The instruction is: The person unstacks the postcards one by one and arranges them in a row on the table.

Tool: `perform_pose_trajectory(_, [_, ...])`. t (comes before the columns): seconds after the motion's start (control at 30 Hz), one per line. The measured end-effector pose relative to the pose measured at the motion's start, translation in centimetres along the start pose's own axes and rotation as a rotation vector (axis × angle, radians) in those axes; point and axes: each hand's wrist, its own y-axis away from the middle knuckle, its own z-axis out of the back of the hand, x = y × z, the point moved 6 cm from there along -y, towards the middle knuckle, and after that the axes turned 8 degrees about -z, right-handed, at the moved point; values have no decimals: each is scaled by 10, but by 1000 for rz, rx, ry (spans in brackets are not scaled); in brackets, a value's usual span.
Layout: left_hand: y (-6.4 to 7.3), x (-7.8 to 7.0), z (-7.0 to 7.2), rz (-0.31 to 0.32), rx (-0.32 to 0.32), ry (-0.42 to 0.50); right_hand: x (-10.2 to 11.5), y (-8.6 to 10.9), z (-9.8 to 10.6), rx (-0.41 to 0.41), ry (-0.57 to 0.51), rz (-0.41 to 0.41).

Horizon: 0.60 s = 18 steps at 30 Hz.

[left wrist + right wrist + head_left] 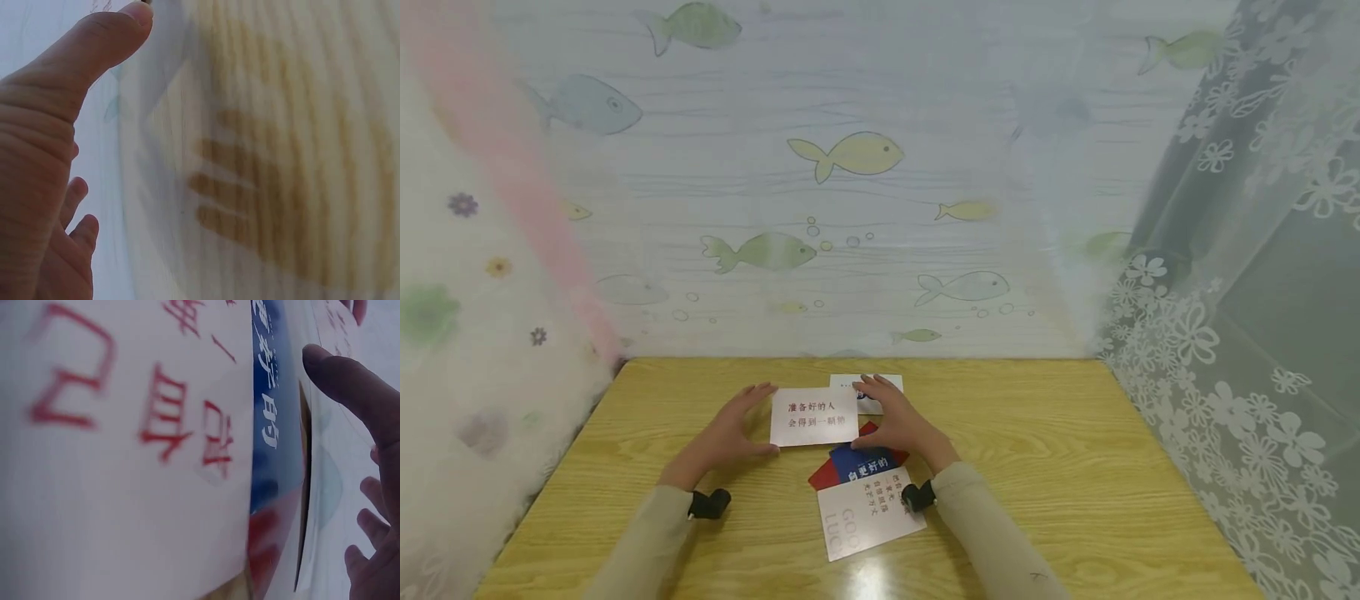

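My left hand (724, 435) and right hand (912, 429) hold a white card (814, 427) with two lines of red Chinese writing between them. Each hand pinches one side, thumb at the lower corner and fingertips at the upper corner. Close by the right wrist lies another white card (863, 521) with red writing and faint "GOO LUC" letters. It overlaps a blue and red card (868, 461) with white characters. Behind the right fingers is a white card (891, 383) with dark print, partly hidden. The right wrist view shows the right thumb (344, 381) near the blue card.
The cards lie on a wood-grain table (1060, 467). A fish-patterned curtain (850, 200) hangs along its back edge. Flowered curtains stand at the left and right sides. Each wrist wears a small black camera, the left camera (709, 503) above bare table.
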Motion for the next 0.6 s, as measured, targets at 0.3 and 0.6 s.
perform_pose_trajectory(0.3, [-7,20,12,2,-28,-60,10,-22,4,-41,88,71])
perform_pose_trajectory(0.6, [-18,32,18,-29,-16,-164,14,-41,5,2,141,41])
